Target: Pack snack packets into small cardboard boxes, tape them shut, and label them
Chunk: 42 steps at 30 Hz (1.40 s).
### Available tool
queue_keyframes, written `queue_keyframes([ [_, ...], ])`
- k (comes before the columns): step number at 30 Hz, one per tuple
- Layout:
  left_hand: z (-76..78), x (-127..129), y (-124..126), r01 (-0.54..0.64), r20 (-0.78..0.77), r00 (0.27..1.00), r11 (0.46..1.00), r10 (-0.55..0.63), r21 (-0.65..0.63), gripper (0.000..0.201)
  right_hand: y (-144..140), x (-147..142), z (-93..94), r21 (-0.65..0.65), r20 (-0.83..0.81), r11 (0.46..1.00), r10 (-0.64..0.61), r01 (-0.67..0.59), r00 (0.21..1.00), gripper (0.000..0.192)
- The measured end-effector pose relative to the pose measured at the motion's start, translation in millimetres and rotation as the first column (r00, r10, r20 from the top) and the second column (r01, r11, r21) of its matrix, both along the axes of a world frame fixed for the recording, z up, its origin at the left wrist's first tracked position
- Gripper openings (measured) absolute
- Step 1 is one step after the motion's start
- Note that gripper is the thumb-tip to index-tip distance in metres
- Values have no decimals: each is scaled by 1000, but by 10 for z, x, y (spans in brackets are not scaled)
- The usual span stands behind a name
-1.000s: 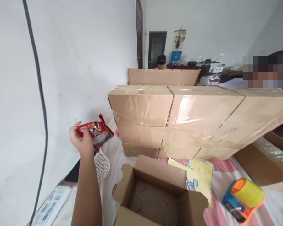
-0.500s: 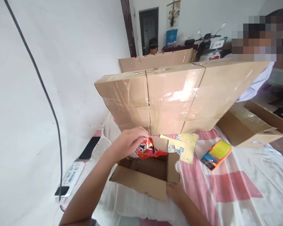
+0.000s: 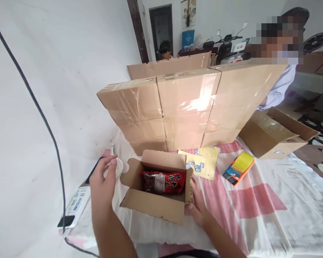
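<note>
Since half a second ago, the red packet (image 3: 164,182) has passed from the left hand (image 3: 102,184) into the small open box (image 3: 153,205), where it lies lengthwise. The left hand has drawn back leftward, empty, thumb and fingers moderately apart. The right hand (image 3: 198,201) holds the box's right end.

Caution: if that hold slackens, the box may slide on the creased cloth (image 3: 258,200) toward the near edge of the worktop (image 3: 150,229); a raised packet end could jam a flap (image 3: 129,172) folded inward.

Surroundings: a carton stack (image 3: 136,98) behind the box bars reach toward the far edge. Yellow sheets (image 3: 204,168) lie off the box's far right corner; the tape dispenser (image 3: 239,167) lies farther right. Near the left edge, a white perforated paddle (image 3: 118,167) sits partly behind the left hand.
</note>
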State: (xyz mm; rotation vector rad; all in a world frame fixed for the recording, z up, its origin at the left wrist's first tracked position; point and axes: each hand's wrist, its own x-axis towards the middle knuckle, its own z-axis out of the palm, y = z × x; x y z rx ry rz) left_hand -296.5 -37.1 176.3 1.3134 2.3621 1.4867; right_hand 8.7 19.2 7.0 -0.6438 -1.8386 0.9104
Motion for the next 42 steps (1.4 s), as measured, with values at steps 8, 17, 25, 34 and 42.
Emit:
queue_keyframes([
  [8, -1076, -66, -514, 672, 235, 731, 736, -641, -81, 124, 197, 0, 323, -149, -34, 989, -7, 2, 999, 48],
  [17, -823, 19, -819, 565, -106, 772, 753, -627, -339, 100, 254, -287, 431, -386, -257, 922, -102, -5, 961, 55],
  [25, -740, 338, -301, 48, -251, 963, 976, -102, -212, 55, 374, -58, 404, -257, -154, 955, 109, -146, 982, 48],
  [34, -809, 930, -379, 395, -558, 710, 899, -429, -189, 36, 293, 120, 506, -325, -73, 945, 8, -31, 997, 52],
  [42, -989, 877, -404, 378, -626, 683, 916, -376, -138, 34, 1063, 1418, 276, -571, -283, 477, -878, 668, 386, 35],
])
